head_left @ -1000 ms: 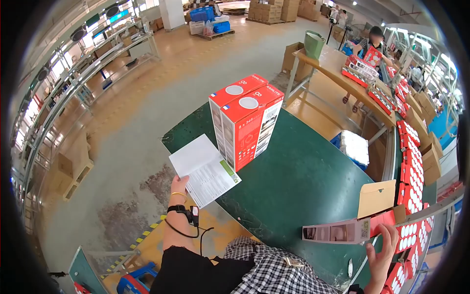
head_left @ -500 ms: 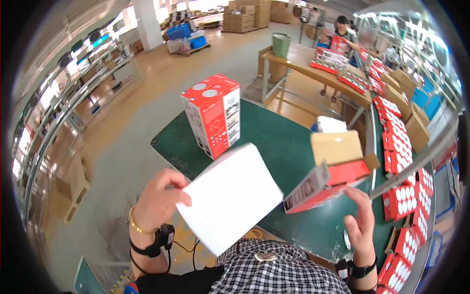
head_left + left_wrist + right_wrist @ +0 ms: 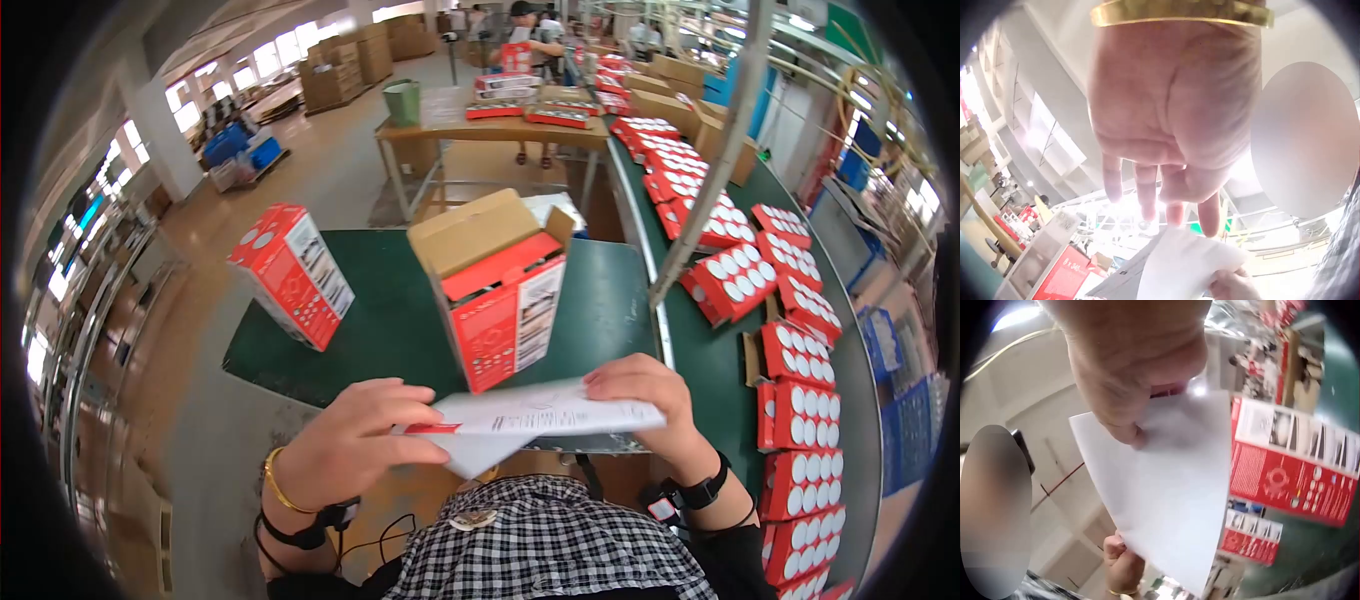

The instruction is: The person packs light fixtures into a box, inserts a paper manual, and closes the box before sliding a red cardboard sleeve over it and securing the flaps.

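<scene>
Both hands hold a white printed sheet (image 3: 560, 412) over the table's near edge, low and nearly edge-on in the head view. Its left end is pinched between the thumb and fingers of the left hand (image 3: 355, 435); the right hand (image 3: 650, 400) grips the right end. In the right wrist view the paper (image 3: 1175, 487) shows a blank face, with the right thumb lying on it. The left wrist view has the sheet (image 3: 1179, 269) below the left fingertips. Just beyond the hands stands a red-and-white box (image 3: 490, 340), its cardboard flaps raised. A closed box (image 3: 295, 280) stands further left.
The green table (image 3: 390, 270) has a metal post (image 3: 710, 170) at its right. Beyond that, a line surface carries rows of red packs with white discs (image 3: 805, 415). A wooden table (image 3: 450, 128) with a green bin (image 3: 402, 102) and a person stand farther back.
The sheet has moved right and tilted nearly flat, and the right hand has left the flapped box and taken hold of it. That box now stands more upright; the view has turned right.
</scene>
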### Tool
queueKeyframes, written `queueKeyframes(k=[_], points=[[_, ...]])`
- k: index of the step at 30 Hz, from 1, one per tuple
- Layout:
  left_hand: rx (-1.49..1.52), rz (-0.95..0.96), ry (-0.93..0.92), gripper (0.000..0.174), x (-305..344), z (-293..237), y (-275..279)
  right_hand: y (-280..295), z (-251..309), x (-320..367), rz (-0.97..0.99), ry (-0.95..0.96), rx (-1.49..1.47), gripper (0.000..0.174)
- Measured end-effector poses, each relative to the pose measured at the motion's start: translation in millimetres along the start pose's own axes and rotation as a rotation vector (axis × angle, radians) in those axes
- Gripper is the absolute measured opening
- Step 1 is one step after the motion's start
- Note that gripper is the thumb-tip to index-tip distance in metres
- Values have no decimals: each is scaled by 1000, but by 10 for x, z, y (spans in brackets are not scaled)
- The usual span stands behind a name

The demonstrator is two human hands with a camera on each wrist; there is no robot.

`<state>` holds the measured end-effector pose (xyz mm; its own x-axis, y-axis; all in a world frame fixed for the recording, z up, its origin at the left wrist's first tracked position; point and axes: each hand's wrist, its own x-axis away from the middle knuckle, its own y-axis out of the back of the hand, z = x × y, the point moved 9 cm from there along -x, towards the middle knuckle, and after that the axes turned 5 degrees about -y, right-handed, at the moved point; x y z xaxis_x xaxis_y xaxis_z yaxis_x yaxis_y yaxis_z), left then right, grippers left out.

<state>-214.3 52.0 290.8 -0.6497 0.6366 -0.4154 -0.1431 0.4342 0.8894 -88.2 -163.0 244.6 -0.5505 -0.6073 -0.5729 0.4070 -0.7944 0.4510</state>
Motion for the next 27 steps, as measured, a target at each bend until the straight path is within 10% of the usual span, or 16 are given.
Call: queueKeyframes(k=[8,12,14,19,24,27], points=[[-48,-63,13,44,-532,46,-736,323,578,500,-139,266,601,26],[90,-312,-112,28,-543,161,-886,304,558,534,-83,151,578,32],[206,-276,-91,29,-534,264,-1042,235,197,556,94,-256,408,36],[266,-296,8,37,-496,692,-777,205,506,259,70,-77,791,35],[1072,-453,380,70,-199,1284,-1040,41,706,134,-58,69,1116,28],[1651,-165,447,73,-248,1277,-1448,-72,527,101,-146,28,1140,29]])
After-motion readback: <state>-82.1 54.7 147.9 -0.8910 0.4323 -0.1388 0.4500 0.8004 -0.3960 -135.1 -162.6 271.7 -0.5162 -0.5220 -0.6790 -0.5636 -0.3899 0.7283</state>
